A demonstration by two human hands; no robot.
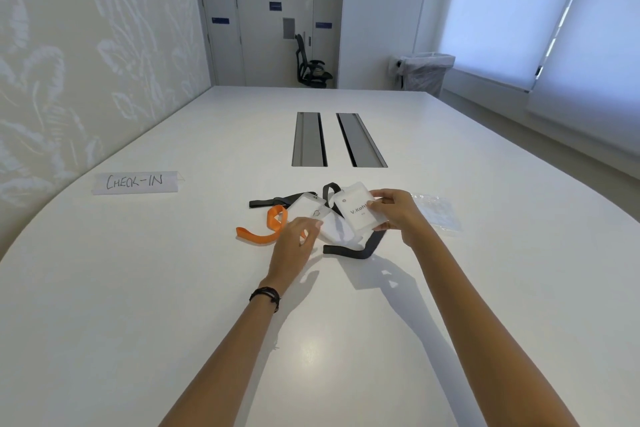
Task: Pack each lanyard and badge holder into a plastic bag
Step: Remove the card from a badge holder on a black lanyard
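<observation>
The right hand [394,215] pinches a labelled badge holder [355,210] above the table [138,288], its black lanyard [372,246] trailing. The left hand [296,241] curls over the orange lanyard [258,237], its grip unclear. Plastic bags [438,213] lie nearby.

On the white oval table [138,288] before us, a cluster lies at centre: the orange fabric lanyard [266,236] at left, a clear plastic badge holder [306,206] just right of it, the black fabric lanyard [360,251] nearest us. Our right hand [398,215] holds a name-printed badge holder [356,210] above them; crinkled clear plastic bags [438,213] lie to its right. A handwritten paper sign [135,182] sits far left, two recessed cable slots [309,139] behind.
</observation>
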